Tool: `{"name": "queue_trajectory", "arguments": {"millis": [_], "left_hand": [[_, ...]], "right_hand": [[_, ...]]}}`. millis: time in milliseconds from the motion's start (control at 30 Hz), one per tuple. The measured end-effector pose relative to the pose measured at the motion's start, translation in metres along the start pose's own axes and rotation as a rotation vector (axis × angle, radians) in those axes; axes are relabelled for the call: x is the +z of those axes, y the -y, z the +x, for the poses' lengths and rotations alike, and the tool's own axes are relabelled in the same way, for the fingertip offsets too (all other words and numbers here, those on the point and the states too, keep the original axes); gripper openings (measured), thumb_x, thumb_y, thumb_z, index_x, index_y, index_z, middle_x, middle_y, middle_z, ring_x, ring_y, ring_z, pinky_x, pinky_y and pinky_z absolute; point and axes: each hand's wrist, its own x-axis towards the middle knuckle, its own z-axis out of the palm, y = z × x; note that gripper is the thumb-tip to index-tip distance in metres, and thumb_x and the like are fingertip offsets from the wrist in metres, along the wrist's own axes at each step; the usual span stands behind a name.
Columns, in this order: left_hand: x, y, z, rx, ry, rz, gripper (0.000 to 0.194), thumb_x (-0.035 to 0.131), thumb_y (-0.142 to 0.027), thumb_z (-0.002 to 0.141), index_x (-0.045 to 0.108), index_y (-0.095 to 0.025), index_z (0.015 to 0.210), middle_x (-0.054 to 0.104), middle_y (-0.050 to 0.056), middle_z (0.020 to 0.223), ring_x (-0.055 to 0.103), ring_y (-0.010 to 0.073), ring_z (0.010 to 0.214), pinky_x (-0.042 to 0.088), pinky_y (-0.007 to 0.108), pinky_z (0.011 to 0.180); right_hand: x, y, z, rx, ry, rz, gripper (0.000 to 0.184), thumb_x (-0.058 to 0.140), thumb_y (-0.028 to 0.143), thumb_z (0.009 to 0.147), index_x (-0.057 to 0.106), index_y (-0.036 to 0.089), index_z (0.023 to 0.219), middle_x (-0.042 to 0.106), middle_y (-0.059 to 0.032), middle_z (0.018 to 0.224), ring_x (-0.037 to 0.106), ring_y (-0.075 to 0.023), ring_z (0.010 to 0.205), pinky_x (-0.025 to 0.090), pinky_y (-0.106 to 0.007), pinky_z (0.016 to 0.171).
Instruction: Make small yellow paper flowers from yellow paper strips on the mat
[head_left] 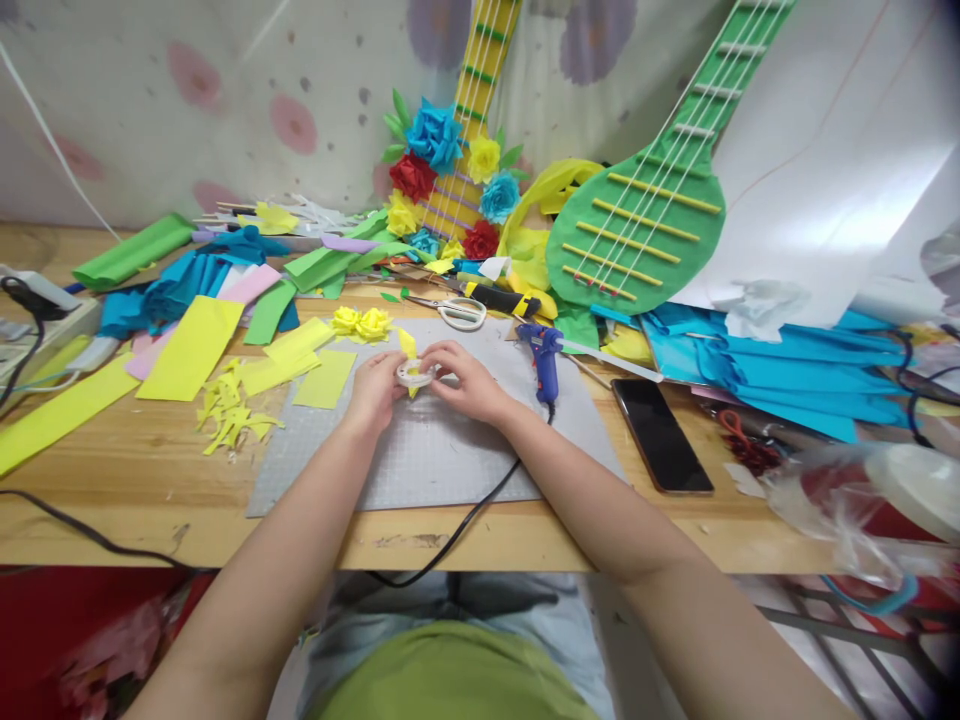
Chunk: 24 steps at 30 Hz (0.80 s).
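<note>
Over the grey cutting mat [465, 455], both of my hands are at a small white ring [415, 375] that looks like a tape roll, with yellow in its middle. My left hand [375, 390] is closed on its left side. My right hand [466, 380] pinches it from the right, fingers bent over the edge. A small yellow crepe paper piece [407, 343] sticks up behind the ring; which hand holds it I cannot tell. Yellow paper flowers [361, 323] lie just beyond my left hand, near scissors [461, 314] and a yellow paper square [326, 379].
A blue glue gun [541, 365] with its black cord [480, 505] lies right of my hands, beside a phone [661, 435]. Crepe paper strips [191, 350] and yellow scraps [232, 408] cover the left. A green paper lute [637, 235] and a yellow, flower-decked instrument [450, 195] stand behind.
</note>
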Motion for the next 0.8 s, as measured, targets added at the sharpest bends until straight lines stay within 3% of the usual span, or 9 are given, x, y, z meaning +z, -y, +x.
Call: {"name": "queue_trajectory", "arguments": {"millis": [200, 300, 567, 800], "left_hand": [[0.000, -0.001, -0.003, -0.019, 0.102, 0.041, 0.018, 0.061, -0.024, 0.053, 0.057, -0.012, 0.065, 0.060, 0.001, 0.056, 0.056, 0.0107, 0.051, 0.047, 0.024, 0.053], [0.001, 0.001, -0.003, 0.014, 0.079, 0.061, 0.014, 0.061, -0.023, 0.055, 0.057, -0.012, 0.063, 0.060, 0.002, 0.055, 0.056, 0.0108, 0.050, 0.046, 0.023, 0.051], [0.003, 0.003, -0.004, 0.040, 0.129, 0.002, 0.014, 0.063, -0.023, 0.061, 0.060, -0.011, 0.069, 0.063, 0.004, 0.057, 0.060, 0.0121, 0.055, 0.047, 0.022, 0.055], [0.004, 0.008, -0.003, 0.072, 0.079, 0.048, 0.016, 0.062, -0.025, 0.067, 0.062, -0.012, 0.075, 0.064, 0.003, 0.059, 0.063, 0.0140, 0.060, 0.049, 0.026, 0.060]], "right_hand": [[0.005, -0.013, 0.006, 0.323, -0.162, 0.421, 0.013, 0.050, 0.032, 0.073, 0.048, 0.021, 0.080, 0.056, 0.0004, 0.081, 0.059, -0.0130, 0.076, 0.050, -0.028, 0.066], [0.007, -0.017, 0.007, 0.411, -0.225, 0.437, 0.018, 0.055, 0.035, 0.069, 0.049, 0.021, 0.077, 0.058, 0.0017, 0.078, 0.059, -0.0121, 0.070, 0.048, -0.024, 0.058], [0.008, -0.025, 0.007, 0.416, -0.324, 0.382, 0.016, 0.059, 0.033, 0.064, 0.054, 0.019, 0.071, 0.055, 0.0033, 0.066, 0.051, -0.0100, 0.062, 0.047, -0.024, 0.059], [0.006, -0.026, 0.006, 0.406, -0.313, 0.302, 0.015, 0.058, 0.034, 0.067, 0.057, 0.020, 0.074, 0.059, 0.0021, 0.070, 0.054, -0.0110, 0.065, 0.047, -0.026, 0.064]]}}
